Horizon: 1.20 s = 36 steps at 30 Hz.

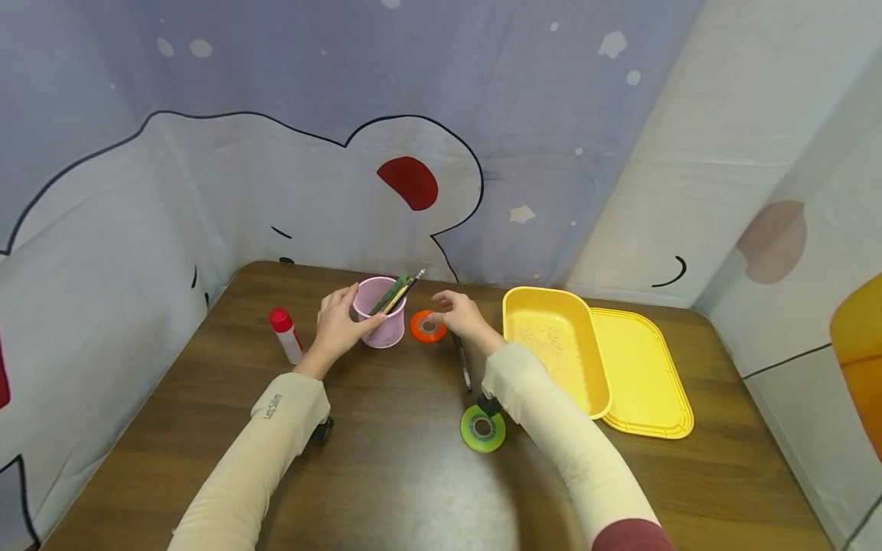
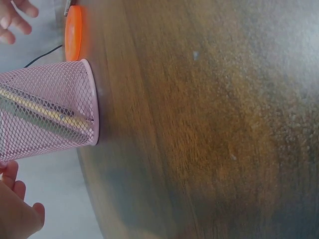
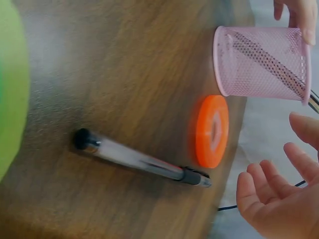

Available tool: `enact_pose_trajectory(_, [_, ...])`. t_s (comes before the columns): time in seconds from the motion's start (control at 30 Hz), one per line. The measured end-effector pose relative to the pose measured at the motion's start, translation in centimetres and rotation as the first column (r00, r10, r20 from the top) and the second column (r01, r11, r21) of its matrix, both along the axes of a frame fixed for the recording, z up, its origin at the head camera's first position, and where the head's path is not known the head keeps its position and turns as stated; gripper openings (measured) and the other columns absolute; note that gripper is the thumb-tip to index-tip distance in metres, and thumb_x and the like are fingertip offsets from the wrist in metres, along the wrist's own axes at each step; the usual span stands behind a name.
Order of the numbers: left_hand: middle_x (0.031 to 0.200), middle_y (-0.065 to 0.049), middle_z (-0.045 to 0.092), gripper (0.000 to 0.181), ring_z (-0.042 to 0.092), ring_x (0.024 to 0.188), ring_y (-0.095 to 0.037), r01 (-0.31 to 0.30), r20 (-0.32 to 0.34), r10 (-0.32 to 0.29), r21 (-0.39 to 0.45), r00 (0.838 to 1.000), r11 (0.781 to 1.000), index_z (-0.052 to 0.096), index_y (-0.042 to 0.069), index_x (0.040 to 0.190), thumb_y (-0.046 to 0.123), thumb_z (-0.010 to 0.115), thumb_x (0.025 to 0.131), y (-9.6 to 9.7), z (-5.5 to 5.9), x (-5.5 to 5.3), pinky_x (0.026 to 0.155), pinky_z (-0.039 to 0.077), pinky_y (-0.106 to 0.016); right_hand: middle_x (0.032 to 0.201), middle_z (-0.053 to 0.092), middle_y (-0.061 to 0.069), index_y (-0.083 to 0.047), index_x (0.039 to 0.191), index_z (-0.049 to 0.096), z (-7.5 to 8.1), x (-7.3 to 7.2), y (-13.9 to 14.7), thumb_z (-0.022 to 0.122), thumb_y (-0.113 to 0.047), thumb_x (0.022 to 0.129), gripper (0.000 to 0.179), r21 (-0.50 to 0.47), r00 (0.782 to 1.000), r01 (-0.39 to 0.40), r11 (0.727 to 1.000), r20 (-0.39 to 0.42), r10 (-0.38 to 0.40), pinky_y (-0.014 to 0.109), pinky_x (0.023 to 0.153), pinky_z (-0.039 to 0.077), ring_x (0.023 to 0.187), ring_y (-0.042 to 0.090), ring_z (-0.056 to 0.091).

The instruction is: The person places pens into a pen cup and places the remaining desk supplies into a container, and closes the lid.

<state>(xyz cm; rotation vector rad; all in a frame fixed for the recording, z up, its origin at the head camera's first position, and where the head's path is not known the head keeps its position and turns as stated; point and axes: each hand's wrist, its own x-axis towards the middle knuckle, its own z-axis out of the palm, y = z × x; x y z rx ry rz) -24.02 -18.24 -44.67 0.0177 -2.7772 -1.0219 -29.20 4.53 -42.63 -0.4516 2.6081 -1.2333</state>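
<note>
Two hands work in the middle of the head view, and each has a different grip. The left hand grips the pink mesh pen cup at its upper part, with the thumb on the near side; the cup appears to stand upright on the wooden table, a little left of the frame's centre. The right hand, just right of centre, holds nothing: its fingers are loosely bent and spread, above the orange tape roll, which lies flat just beside the cup. The step in hand seems to be steadying the cup while the right hand works next to it. For this, a light hold is better, I think, because the mesh wall may bend under a hard squeeze. The pencils lean to the upper right, toward the right hand, so the fingers should come around their tips and not push them, otherwise the cup could tip. If the roll must be taken, pinching its outer edge looks safest. The black-capped pen, lower right of the roll, may start rolling when the palm brushes it, so the wrist should be kept high.
</note>
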Motion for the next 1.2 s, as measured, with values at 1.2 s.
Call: enact_pose_trajectory(1.2, [0.135,-0.018,0.034,0.087,0.023,0.126,-0.035,-0.001,0.005,0.001,0.007,1.000,1.000,0.029,0.005,0.138,0.052,0.063,0.072,-0.1,-0.1,-0.1,0.100,0.023,-0.054,0.108,0.060,0.013,-0.002,0.114,0.056,-4.0,2.0,0.7,0.068,-0.007,0.071,0.045,0.144,0.988,0.152,0.978,-0.001,-0.153,0.039,0.082,0.044,0.095,0.027,0.055])
